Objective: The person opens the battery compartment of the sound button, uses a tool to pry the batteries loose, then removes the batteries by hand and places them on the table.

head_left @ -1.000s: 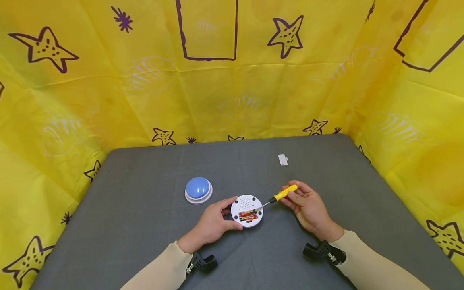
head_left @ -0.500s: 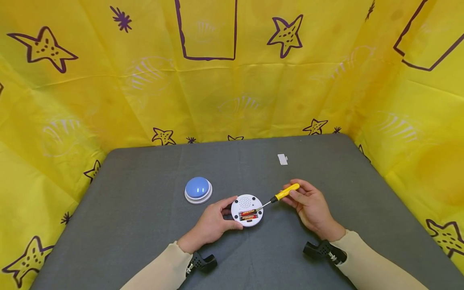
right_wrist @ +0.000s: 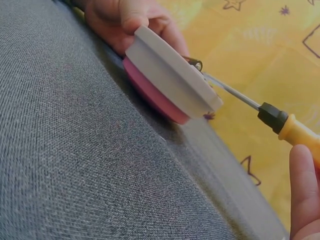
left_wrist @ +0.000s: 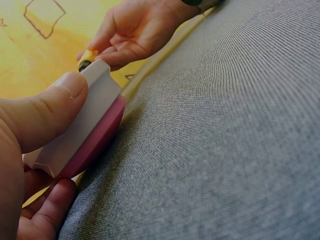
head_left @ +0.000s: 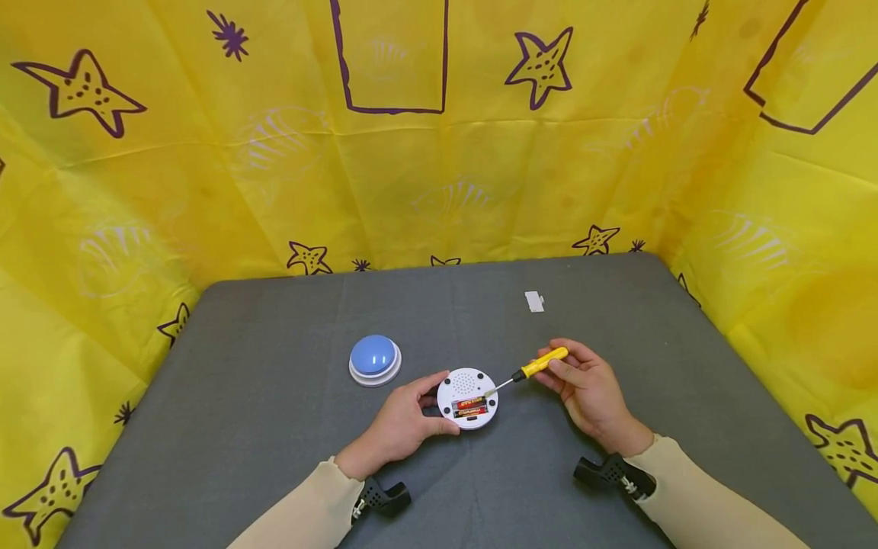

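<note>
A round push-button device [head_left: 454, 390] lies upside down, its white underside facing up and its pink dome [right_wrist: 150, 92] underneath. My left hand [head_left: 405, 422] grips it by the rim, thumb at the near side and fingers round the far side. Two red and black batteries [head_left: 469, 409] lie side by side in its uncovered compartment. In the right wrist view one battery's end [right_wrist: 196, 65] sticks up above the white base. My right hand [head_left: 593, 396] holds a screwdriver [head_left: 543, 362] by its yellow handle, with the metal tip at the right end of the batteries.
A second push-button device [head_left: 373, 357] with a blue dome stands upright to the left of the held one. Farther back on the grey table [head_left: 274, 427] lies a small white battery cover [head_left: 534, 302]. Yellow patterned cloth [head_left: 411, 175] encloses the back and sides.
The right hand and screwdriver have shifted slightly up and to the right, the tip staying at the batteries. The left hand and device have hardly moved.
</note>
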